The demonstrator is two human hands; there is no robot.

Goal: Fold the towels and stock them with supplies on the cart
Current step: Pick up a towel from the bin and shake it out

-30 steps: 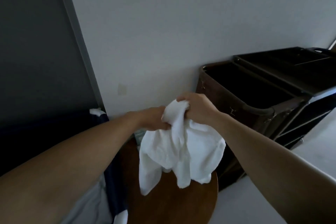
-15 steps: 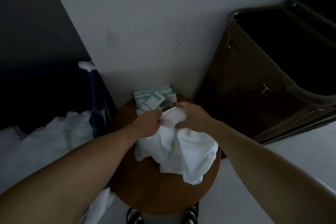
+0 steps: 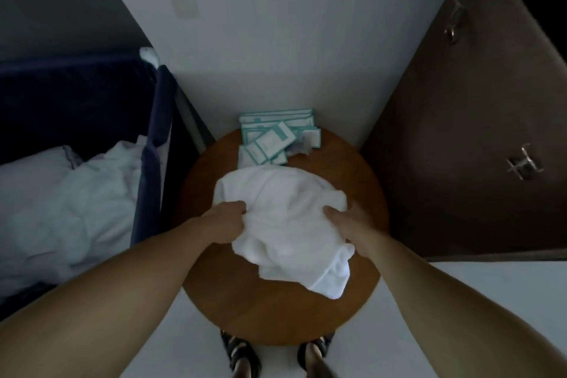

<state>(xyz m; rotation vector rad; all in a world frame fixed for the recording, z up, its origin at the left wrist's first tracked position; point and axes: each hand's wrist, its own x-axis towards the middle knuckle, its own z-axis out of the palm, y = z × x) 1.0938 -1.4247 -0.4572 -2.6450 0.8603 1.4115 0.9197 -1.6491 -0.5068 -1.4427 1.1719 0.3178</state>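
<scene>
I see the white towel lying crumpled on the middle of the round wooden table, one corner trailing toward the table's near edge. My left hand bunches the towel's left side in curled fingers; my right hand rests on its right side, and I cannot tell if it pinches the cloth. The hands are apart. Teal-edged packets are stacked at the table's far edge. The brown cart stands right of the table, a blue hamper of white linen left of it
</scene>
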